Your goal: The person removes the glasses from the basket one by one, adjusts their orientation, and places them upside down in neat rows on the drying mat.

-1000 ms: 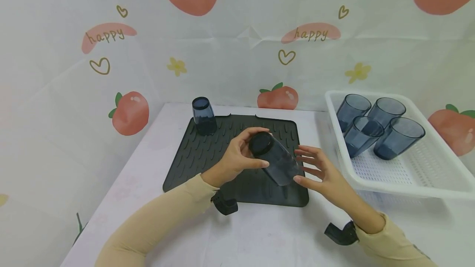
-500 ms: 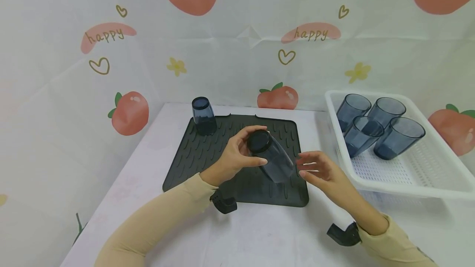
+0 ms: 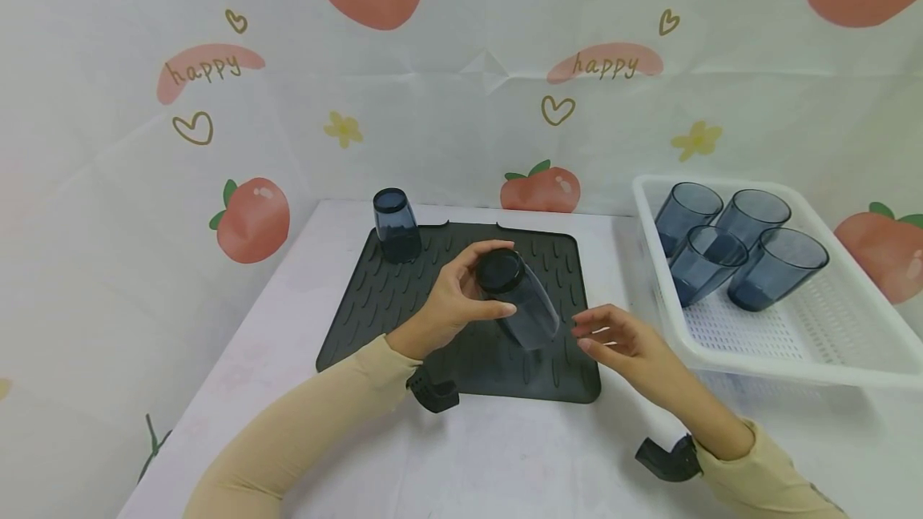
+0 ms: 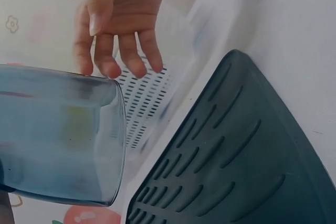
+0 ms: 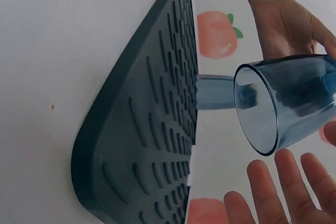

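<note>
My left hand (image 3: 461,295) grips a blue tinted drinking glass (image 3: 532,311) near its thick dark base, thumb on the near side. The glass is tilted over the black ridged mat (image 3: 382,319), base up and to the left, open mouth down to the right. In the right wrist view the mouth of that glass (image 5: 257,109) faces the camera. My right hand (image 3: 630,351) hovers just right of the glass, fingers loosely bent and holding nothing; a small gap shows in the head view. Another blue glass (image 3: 398,231) stands upside down at the mat's far left corner.
To the right sits a white perforated basket (image 3: 800,373) with several blue glasses (image 3: 779,271) standing mouth up and leaning in its far left part. A printed cloth (image 3: 447,102) hangs behind the white table (image 3: 490,463).
The held glass has shifted slightly left and tipped steeper, mouth further down. My right hand has come away from the glass's mouth end, lower, with its fingers drawn closer together.
</note>
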Motion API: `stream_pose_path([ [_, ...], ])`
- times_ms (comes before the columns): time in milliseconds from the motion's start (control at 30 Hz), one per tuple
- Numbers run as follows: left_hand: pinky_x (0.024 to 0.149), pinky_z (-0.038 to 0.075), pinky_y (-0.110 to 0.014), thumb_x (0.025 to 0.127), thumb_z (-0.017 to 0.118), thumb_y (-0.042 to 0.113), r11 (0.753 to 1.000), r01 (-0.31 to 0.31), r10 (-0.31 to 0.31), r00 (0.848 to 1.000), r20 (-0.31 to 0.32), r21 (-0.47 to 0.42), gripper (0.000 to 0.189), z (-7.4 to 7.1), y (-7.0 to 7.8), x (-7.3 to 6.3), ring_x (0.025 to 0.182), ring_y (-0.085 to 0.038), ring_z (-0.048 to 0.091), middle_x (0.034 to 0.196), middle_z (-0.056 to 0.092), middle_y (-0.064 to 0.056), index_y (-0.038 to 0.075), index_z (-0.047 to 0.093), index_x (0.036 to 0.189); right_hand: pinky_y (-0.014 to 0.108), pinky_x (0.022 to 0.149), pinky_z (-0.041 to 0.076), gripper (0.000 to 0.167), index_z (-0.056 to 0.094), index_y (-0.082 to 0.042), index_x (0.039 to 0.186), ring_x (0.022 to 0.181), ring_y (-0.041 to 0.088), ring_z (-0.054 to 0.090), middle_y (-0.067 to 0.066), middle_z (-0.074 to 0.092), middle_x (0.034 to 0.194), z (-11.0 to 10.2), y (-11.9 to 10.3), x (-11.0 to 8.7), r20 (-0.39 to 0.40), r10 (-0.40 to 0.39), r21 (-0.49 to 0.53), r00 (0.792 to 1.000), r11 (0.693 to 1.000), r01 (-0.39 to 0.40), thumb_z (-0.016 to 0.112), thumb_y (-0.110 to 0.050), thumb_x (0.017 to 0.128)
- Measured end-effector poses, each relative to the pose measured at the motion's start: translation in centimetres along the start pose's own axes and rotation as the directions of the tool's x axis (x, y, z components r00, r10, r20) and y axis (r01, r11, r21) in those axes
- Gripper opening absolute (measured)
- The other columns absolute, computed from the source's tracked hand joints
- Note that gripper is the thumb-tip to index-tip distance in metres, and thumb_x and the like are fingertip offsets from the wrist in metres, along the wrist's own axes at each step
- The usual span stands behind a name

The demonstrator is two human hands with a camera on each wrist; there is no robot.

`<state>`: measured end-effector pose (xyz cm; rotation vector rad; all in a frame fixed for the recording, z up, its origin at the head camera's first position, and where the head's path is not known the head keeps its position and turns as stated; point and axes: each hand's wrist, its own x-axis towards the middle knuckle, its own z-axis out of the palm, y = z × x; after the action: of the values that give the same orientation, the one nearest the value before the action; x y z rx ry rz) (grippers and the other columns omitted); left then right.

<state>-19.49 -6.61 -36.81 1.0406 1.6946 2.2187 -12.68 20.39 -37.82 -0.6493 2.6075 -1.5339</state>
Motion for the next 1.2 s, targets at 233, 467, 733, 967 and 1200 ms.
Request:
stream_pose_path([
  [233,0.098,0.049,-0.025,0.074,0.086,0.023,1.0,0.015,-0.015,1.0,-0.007,0.004,0.087,0.0,0.2,0.0,0.115,-0.014,0.055,0.126,0.051,-0.005,-0.003,0.037,0.142,0.024,0.076,0.054,0.026,0.057,0.001,0.119,0.095,0.004,0.064,0.015,0.065,0.11,0.0,-0.5,-0.2,0.012,0.017,0.014,1.0,1.0,-0.017,0.06,-0.009,0.096],
  [467,0.098,0.049,-0.025,0.075,0.085,0.023,1.0,0.017,-0.017,1.0,-0.02,0.023,0.085,-0.1,0.4,0.1,0.115,-0.015,0.055,0.127,0.05,-0.006,-0.001,0.039,0.142,0.025,0.077,0.054,0.025,0.058,0.0,0.118,0.096,0.005,0.064,0.018,0.065,0.11,0.1,-0.1,-0.1,0.039,0.03,0.017,0.999,0.999,-0.031,0.06,-0.01,0.095],
  [733,0.099,0.049,-0.026,0.073,0.086,0.029,0.999,0.03,-0.029,0.999,-0.032,0.021,0.089,-0.1,0.8,0.2,0.116,-0.014,0.055,0.128,0.049,-0.006,-0.001,0.039,0.142,0.026,0.077,0.054,0.025,0.058,0.0,0.118,0.098,0.016,0.065,0.016,0.066,0.11,0.1,0.0,-0.2,0.063,0.055,0.006,0.996,0.998,-0.055,0.061,-0.013,0.096],
  [967,0.096,0.05,-0.026,0.074,0.085,0.023,0.999,0.029,-0.028,0.998,-0.05,0.021,0.084,-0.3,0.8,0.3,0.115,-0.015,0.056,0.127,0.05,-0.006,0.001,0.041,0.142,0.026,0.076,0.054,0.025,0.059,-0.001,0.117,0.096,0.012,0.064,0.015,0.067,0.109,0.2,-0.1,-0.3,0.081,0.058,0.008,0.995,0.998,-0.059,0.061,-0.014,0.095],
  [1200,0.093,0.052,-0.026,0.076,0.084,0.016,0.999,0.044,-0.042,0.997,-0.069,0.022,0.082,-0.5,1.1,0.5,0.112,-0.016,0.057,0.125,0.051,-0.006,0.0,0.039,0.142,0.026,0.076,0.053,0.026,0.059,-0.002,0.117,0.096,0.014,0.063,0.013,0.067,0.109,0.3,0.2,-0.4,0.097,0.089,-0.022,0.991,0.996,-0.087,0.062,-0.017,0.095],
])
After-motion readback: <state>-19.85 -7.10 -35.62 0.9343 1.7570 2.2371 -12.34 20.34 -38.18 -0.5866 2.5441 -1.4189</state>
